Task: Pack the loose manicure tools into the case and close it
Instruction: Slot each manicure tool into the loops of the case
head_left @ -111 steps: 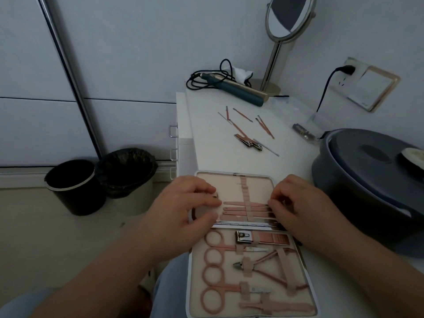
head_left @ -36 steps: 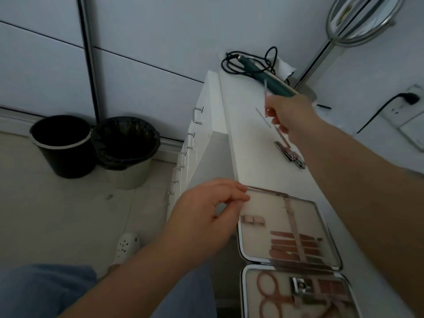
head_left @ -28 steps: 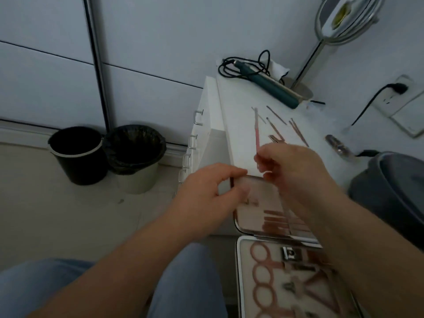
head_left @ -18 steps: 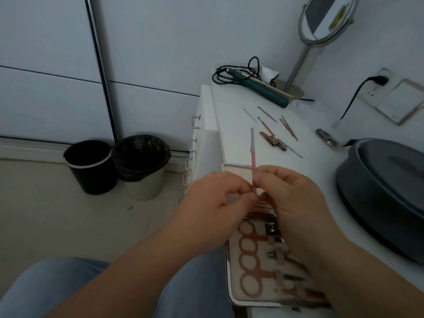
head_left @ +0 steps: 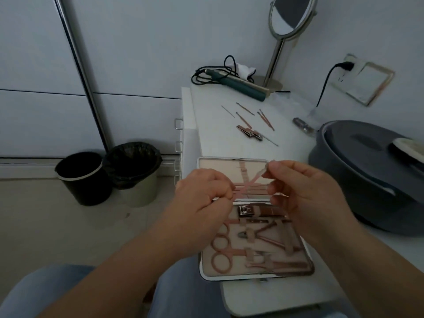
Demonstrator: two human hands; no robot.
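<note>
Pinching a slim rose-gold tool (head_left: pixel 258 176) in my right hand (head_left: pixel 296 191), I see it slant down-left toward my left hand (head_left: pixel 202 196) — fingers curled at the elastic loops of the open case (head_left: pixel 307 255) just beneath both hands; whether the left grips anything, I cannot tell.

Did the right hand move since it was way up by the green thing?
Yes. The right hand came back from near the green wand to the open case, pinching a thin tool.
</note>
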